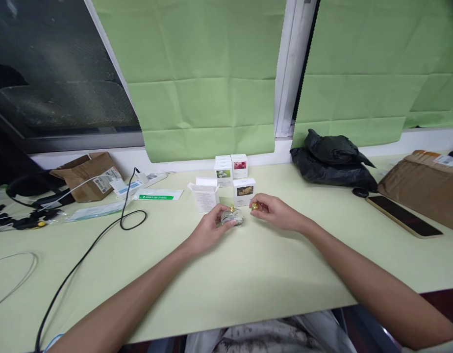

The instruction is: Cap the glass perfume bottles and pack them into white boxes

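Observation:
My left hand (211, 226) grips a squat clear glass perfume bottle (233, 217) standing on the table, its gold neck uppermost. Just to the right, my right hand (273, 211) pinches a small gold cap (255, 207), held apart from the bottle. Behind my left hand stands a white carton (206, 196) with its top flaps open. Another white box (244, 192) with a yellowish picture is behind the bottle. Further back are several small white boxes, one with a green picture (223, 174) and one with a red picture (239, 165).
On the left lie an open cardboard box (87, 176), a black cable (97, 241), a green-and-white packet (158, 195) and a power strip (153, 179). To the right are black plastic bags (331, 159), a phone (403, 215) and a brown parcel (425, 184). Green curtains (208, 113) hang behind.

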Tool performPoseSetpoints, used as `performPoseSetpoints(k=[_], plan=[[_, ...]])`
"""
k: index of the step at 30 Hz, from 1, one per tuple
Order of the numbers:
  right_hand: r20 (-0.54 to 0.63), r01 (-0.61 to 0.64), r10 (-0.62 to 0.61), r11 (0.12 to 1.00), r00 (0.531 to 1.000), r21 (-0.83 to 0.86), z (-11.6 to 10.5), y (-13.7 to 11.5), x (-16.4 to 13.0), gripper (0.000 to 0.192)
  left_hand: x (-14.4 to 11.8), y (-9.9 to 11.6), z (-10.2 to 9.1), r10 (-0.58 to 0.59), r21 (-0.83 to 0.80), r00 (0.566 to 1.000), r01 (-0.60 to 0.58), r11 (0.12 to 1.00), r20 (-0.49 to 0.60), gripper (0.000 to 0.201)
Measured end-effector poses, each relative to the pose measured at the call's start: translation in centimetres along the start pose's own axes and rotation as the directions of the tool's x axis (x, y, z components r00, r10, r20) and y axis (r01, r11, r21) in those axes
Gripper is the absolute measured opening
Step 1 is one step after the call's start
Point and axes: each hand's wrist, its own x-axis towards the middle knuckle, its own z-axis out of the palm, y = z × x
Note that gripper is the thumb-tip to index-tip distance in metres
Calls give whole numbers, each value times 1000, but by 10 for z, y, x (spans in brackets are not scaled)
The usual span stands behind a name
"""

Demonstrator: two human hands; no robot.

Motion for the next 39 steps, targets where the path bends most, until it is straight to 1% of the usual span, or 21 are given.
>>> performPoseSetpoints(k=[3, 5, 12, 16, 19, 23, 26, 30, 33, 35, 37, 38, 39], plan=[[10, 30, -29, 995, 1000, -100, 2, 6, 0, 14, 0, 0, 0, -7, 16, 1000, 7, 1000, 8, 39], [15, 25, -23, 987, 1000, -161, 2, 10, 0, 13, 1, -1, 0, -7, 15, 1000, 7, 1000, 9, 39], [14, -95, 106, 939, 994, -330, -11, 23, -2, 7, 3, -4, -1, 5, 1, 999, -5, 1000, 35, 37], [13, -115, 130, 914, 991, -388, -20, 31, -2, 6, 2, -4, -1, 5, 19, 1000, -5, 1000, 6, 37], [13, -140, 164, 877, 986, -459, -28, 36, -2, 3, 2, -4, 0, -7, 37, 1000, 8, 999, -10, 37], [17, -194, 234, 844, 972, -500, -34, 42, -3, 7, 3, -5, -1, -5, 52, 1000, 6, 999, -23, 37], [32, -200, 251, 836, 967, -511, -33, 44, -4, 10, 2, -3, -3, 15, 121, 999, -11, 993, -31, 36], [51, -157, 212, 844, 976, -513, -28, 46, -4, 7, 2, 0, -4, 16, 247, 998, -2, 969, -53, 38], [52, -144, 197, 847, 979, -512, -27, 49, -3, 5, 3, 0, -3, 30, 257, 998, -16, 966, -48, 38], [30, -149, 194, 838, 981, -525, -26, 47, -1, 11, 5, -2, 0, 35, 236, 999, -24, 971, -42, 39], [-37, -129, 130, 826, 991, -549, -24, 38, 0, 22, 7, -5, 2, 37, 202, 999, -29, 979, -36, 39], [-83, -104, 70, 827, 994, -552, -21, 31, 1, 27, 8, -6, 4, 43, 184, 999, -36, 982, -32, 38], [-110, -52, -8, 842, 994, -537, -16, 22, 2, 26, 8, -7, 5, 54, 166, 998, -48, 985, -26, 37]])
